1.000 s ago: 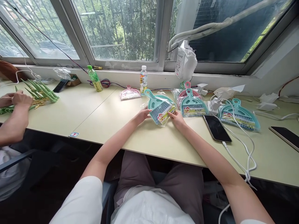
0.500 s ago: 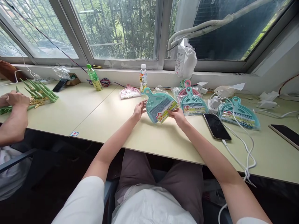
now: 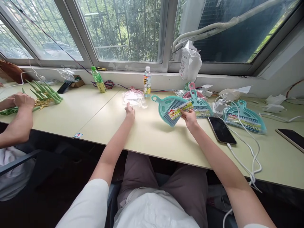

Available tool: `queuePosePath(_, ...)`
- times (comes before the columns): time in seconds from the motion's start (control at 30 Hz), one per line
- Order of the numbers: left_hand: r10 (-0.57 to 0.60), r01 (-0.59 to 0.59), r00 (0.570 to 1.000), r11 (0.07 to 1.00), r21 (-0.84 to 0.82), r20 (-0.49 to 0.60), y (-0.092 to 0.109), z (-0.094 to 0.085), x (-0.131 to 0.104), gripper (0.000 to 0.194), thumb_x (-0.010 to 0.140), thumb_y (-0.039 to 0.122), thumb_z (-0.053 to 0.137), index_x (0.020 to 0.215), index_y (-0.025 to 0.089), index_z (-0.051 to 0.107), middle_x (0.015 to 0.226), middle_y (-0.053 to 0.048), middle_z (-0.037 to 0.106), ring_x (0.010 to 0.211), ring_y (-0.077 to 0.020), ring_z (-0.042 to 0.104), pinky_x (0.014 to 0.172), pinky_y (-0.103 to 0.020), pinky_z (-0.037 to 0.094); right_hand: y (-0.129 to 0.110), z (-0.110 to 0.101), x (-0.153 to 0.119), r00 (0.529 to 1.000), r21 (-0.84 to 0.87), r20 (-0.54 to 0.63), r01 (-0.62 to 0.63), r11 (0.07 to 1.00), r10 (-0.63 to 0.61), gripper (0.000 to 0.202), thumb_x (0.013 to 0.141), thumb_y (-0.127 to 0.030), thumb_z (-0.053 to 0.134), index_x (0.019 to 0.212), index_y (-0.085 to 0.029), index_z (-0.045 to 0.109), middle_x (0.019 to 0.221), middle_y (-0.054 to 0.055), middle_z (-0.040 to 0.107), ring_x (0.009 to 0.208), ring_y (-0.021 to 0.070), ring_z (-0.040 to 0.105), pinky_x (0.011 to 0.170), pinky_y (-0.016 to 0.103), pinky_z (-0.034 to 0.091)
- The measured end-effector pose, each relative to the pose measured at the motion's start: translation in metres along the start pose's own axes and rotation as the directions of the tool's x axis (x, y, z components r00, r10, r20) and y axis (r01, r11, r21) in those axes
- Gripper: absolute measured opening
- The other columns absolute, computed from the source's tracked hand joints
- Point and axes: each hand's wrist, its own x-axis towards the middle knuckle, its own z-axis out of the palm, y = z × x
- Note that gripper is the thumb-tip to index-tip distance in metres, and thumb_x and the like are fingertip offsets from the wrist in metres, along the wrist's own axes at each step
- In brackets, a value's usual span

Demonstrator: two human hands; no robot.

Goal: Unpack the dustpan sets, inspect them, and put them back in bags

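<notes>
Teal dustpan set (image 3: 172, 109) is unwrapped, grasped in the right hand (image 3: 189, 118); left hand (image 3: 129, 112) is at clear wrapper (image 3: 140, 102) (grip cannot be told); other sets (image 3: 245, 117) remain bagged.

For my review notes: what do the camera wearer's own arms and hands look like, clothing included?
Both the left hand and the right hand are bare, with no gloves. The forearms are uncovered, and no watch or bracelet shows. The left sleeve is short, plain white and loose; only a white edge of the right sleeve shows.
</notes>
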Motion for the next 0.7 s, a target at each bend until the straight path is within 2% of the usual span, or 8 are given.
queuePosePath(0.07,-0.087,0.087,0.996,0.996,0.022,0.019,-0.001,0.012,-0.013,0.064,0.088,0.059,0.045,0.141,0.024,0.035,0.122,-0.012,0.059,0.111,-0.0174,0.060,0.081,-0.022,0.047,0.003,-0.002,0.002,1.000,0.016,-0.019,-0.004,1.000,0.004,0.038,0.061,-0.023,0.086,0.080,-0.022,0.053,0.086,0.002,0.071,0.089,0.0201,0.071,0.084,0.036,0.062)
queuePosePath(0.13,-0.194,0.182,0.951,0.981,0.071,0.239,-0.005,0.025,-0.029,0.062,0.088,0.057,0.045,0.136,0.018,0.041,0.117,-0.015,0.063,0.109,-0.0213,0.063,0.082,-0.027,0.048,0.007,-0.003,0.003,1.000,0.026,-0.010,-0.008,1.000,0.009,0.036,0.064,-0.023,0.085,0.080,-0.022,0.053,0.087,0.002,0.071,0.090,0.0201,0.071,0.086,0.036,0.062)
queuePosePath(0.23,-0.248,0.176,0.777,0.968,0.178,0.579,-0.019,0.043,-0.053,0.050,0.088,0.054,0.049,0.123,0.019,0.051,0.111,-0.012,0.068,0.105,-0.0223,0.065,0.084,-0.030,0.048,0.011,0.001,-0.001,0.999,0.044,0.014,-0.038,0.998,0.037,0.033,0.066,-0.021,0.084,0.080,-0.021,0.055,0.089,0.002,0.072,0.089,0.0196,0.071,0.088,0.036,0.061)
queuePosePath(0.3,-0.258,0.119,0.701,0.961,0.248,0.665,-0.031,0.051,-0.066,0.042,0.085,0.048,0.059,0.116,0.020,0.055,0.107,-0.009,0.069,0.099,-0.0218,0.066,0.086,-0.032,0.049,0.013,0.007,-0.006,0.996,0.037,0.045,-0.081,0.996,0.079,0.031,0.066,-0.018,0.083,0.081,-0.021,0.057,0.087,0.002,0.073,0.087,0.0194,0.072,0.088,0.037,0.061)
queuePosePath(0.37,-0.198,0.032,0.746,0.964,0.264,0.636,-0.040,0.055,-0.073,0.038,0.080,0.039,0.067,0.112,0.021,0.056,0.105,-0.006,0.069,0.093,-0.0206,0.066,0.085,-0.033,0.050,0.014,0.012,-0.010,0.986,0.000,0.111,-0.124,0.992,0.123,0.030,0.064,-0.016,0.084,0.082,-0.020,0.060,0.086,0.003,0.073,0.085,0.0202,0.072,0.088,0.040,0.061)
queuePosePath(0.5,-0.078,-0.057,0.888,0.959,0.277,0.453,-0.044,0.053,-0.068,0.031,0.081,0.029,0.065,0.111,0.023,0.057,0.096,-0.002,0.068,0.084,-0.0190,0.065,0.078,-0.032,0.052,0.012,0.013,-0.009,0.944,-0.189,0.277,-0.131,0.973,0.180,0.028,0.063,-0.015,0.083,0.083,-0.017,0.063,0.089,0.008,0.073,0.085,0.0233,0.071,0.087,0.044,0.061)
queuePosePath(0.6,0.094,-0.183,0.910,0.965,0.188,0.403,-0.037,0.050,-0.058,0.019,0.087,0.028,0.057,0.104,0.021,0.061,0.098,-0.003,0.068,0.093,-0.0183,0.064,0.085,-0.029,0.050,0.010,0.004,-0.003,0.935,-0.438,0.328,0.023,0.899,0.136,0.037,0.065,-0.013,0.078,0.099,-0.016,0.064,0.097,0.009,0.072,0.085,0.0251,0.070,0.084,0.048,0.060)
queuePosePath(0.7,0.177,-0.243,0.905,0.961,0.131,0.387,-0.035,0.048,-0.051,0.014,0.088,0.028,0.054,0.096,0.018,0.061,0.097,-0.004,0.068,0.093,-0.0168,0.063,0.088,-0.027,0.048,0.008,-0.001,-0.004,0.933,-0.649,0.360,0.261,0.715,-0.014,0.061,0.071,-0.012,0.070,0.129,-0.018,0.051,0.118,0.014,0.066,0.092,0.0274,0.069,0.085,0.050,0.058)
